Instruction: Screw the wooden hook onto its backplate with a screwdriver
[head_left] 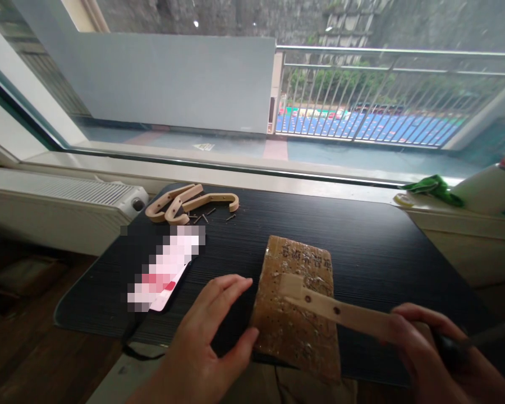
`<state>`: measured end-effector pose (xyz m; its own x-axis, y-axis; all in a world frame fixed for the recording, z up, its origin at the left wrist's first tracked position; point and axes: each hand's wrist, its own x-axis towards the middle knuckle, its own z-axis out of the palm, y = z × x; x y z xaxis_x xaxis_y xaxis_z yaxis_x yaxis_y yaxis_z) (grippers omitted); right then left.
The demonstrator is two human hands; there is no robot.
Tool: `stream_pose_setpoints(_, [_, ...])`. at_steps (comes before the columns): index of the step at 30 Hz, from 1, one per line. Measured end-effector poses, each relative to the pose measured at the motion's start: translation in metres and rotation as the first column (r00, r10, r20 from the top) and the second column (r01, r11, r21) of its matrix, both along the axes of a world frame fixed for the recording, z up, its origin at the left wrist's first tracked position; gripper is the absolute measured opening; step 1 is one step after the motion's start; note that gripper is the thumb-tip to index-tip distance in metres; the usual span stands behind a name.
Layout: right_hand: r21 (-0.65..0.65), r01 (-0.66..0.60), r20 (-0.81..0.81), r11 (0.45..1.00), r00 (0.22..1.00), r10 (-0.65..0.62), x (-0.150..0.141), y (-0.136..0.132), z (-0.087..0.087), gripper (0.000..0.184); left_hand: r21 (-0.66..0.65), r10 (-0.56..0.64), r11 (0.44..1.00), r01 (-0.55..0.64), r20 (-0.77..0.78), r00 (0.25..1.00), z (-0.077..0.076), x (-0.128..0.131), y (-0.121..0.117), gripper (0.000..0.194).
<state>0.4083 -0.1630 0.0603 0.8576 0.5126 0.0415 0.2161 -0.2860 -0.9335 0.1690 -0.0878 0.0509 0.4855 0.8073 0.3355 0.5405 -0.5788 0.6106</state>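
My right hand (437, 348) is closed around one end of a pale wooden hook (362, 317) with two dark screw holes. The hook's other end lies over a brown, glossy, tape-covered block (294, 348) with small holes and black handwriting. A dark-handled tool with a thin shaft (488, 336), blurred, also sits in my right hand; it looks like a screwdriver. My left hand (214, 336) is open beside the block's left edge, thumb and fingers apart, the thumb tip close to its side. Whether the thumb touches it I cannot tell.
Several wooden hooks (183, 202) and loose screws (204, 217) lie at the back left of the black table (362, 235). A pixelated pink-and-white item (164, 275) lies left of centre. A radiator (67, 196) stands left, a green cloth (435, 189) on the windowsill right.
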Motion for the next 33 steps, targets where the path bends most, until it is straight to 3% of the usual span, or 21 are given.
stream_pose_setpoints(2, [0.12,0.074,-0.18,0.99,0.982,-0.051,0.018,0.006,-0.005,0.035,0.049,-0.101,0.994,0.102,-0.033,0.994,-0.008,0.021,-0.007,0.051])
stream_pose_setpoints(3, [0.156,0.113,-0.241,0.981,0.968,-0.073,0.025,0.009,-0.006,0.035,0.107,-0.214,0.969,0.222,-0.075,0.974,-0.012,0.034,-0.01,0.048])
stream_pose_setpoints(5, [0.229,0.159,-0.322,0.96,0.943,-0.079,0.033,0.013,-0.007,0.036,0.277,-0.248,0.923,0.268,-0.104,0.963,-0.023,0.058,-0.016,0.038])
stream_pose_setpoints(6, [0.255,0.171,-0.343,0.952,0.936,-0.076,0.035,0.014,-0.007,0.036,0.274,-0.275,0.912,0.306,-0.147,0.95,-0.027,0.066,-0.016,0.039])
stream_pose_setpoints(8, [0.277,0.179,-0.369,0.944,0.927,-0.067,0.037,0.012,-0.006,0.035,0.265,-0.315,0.9,0.347,-0.156,0.936,-0.029,0.068,-0.012,0.046])
stream_pose_setpoints(10, [0.296,0.19,-0.375,0.936,0.924,-0.07,0.04,0.006,-0.007,0.033,0.223,-0.378,0.875,0.429,-0.24,0.894,-0.026,0.049,-0.001,0.038])
stream_pose_setpoints(12, [0.313,0.206,-0.375,0.927,0.924,-0.079,0.046,-0.001,-0.009,0.032,0.243,-0.284,0.909,0.338,-0.233,0.93,-0.019,0.016,0.011,0.04])
stream_pose_setpoints(14, [0.323,0.231,-0.391,0.918,0.916,-0.093,0.051,-0.004,-0.012,0.031,0.267,-0.073,0.954,0.135,-0.228,0.971,-0.011,-0.015,0.02,0.038])
stream_pose_setpoints(15, [0.321,0.241,-0.406,0.916,0.909,-0.096,0.053,-0.004,-0.014,0.03,0.316,0.037,0.949,0.024,-0.186,0.982,-0.008,-0.026,0.023,0.031])
stream_pose_setpoints(17, [0.312,0.241,-0.438,0.919,0.895,-0.086,0.052,0.0,-0.016,0.028,0.327,0.179,0.936,-0.13,-0.127,0.976,-0.004,-0.032,0.023,0.024])
stream_pose_setpoints(18, [0.314,0.234,-0.448,0.92,0.891,-0.074,0.05,0.003,-0.016,0.027,0.312,0.19,0.94,-0.141,-0.133,0.973,-0.003,-0.027,0.023,0.027])
stream_pose_setpoints(21, [0.338,0.199,-0.445,0.92,0.895,-0.03,0.043,0.011,-0.01,0.029,0.161,0.08,0.987,-0.027,-0.332,0.94,-0.003,0.0,0.03,0.08])
stream_pose_setpoints(23, [0.35,0.198,-0.435,0.916,0.9,-0.029,0.041,0.011,-0.003,0.031,0.052,-0.011,0.998,0.033,-0.385,0.923,0.0,0.016,0.045,0.095])
stream_pose_setpoints(24, [0.348,0.207,-0.432,0.915,0.901,-0.039,0.041,0.008,-0.001,0.033,-0.008,-0.093,0.995,0.098,-0.393,0.915,0.004,0.022,0.055,0.092])
stream_pose_setpoints(26, [0.336,0.221,-0.429,0.916,0.901,-0.06,0.045,0.001,0.003,0.033,-0.092,-0.329,0.944,0.318,-0.379,0.865,0.016,0.027,0.076,0.088])
stream_pose_setpoints(28, [0.34,0.216,-0.413,0.916,0.909,-0.061,0.049,-0.008,0.001,0.03,-0.139,-0.558,0.825,0.549,-0.358,0.748,0.032,0.027,0.092,0.078])
stream_pose_setpoints(30, [0.35,0.22,-0.396,0.91,0.916,-0.069,0.054,-0.016,-0.004,0.026,-0.083,-0.573,0.803,0.589,-0.375,0.728,0.045,0.024,0.099,0.059])
stream_pose_setpoints(33, [0.332,0.25,-0.408,0.91,0.907,-0.101,0.059,-0.023,-0.014,0.025,0.066,-0.334,0.919,0.389,-0.393,0.857,0.046,0.014,0.088,0.047])
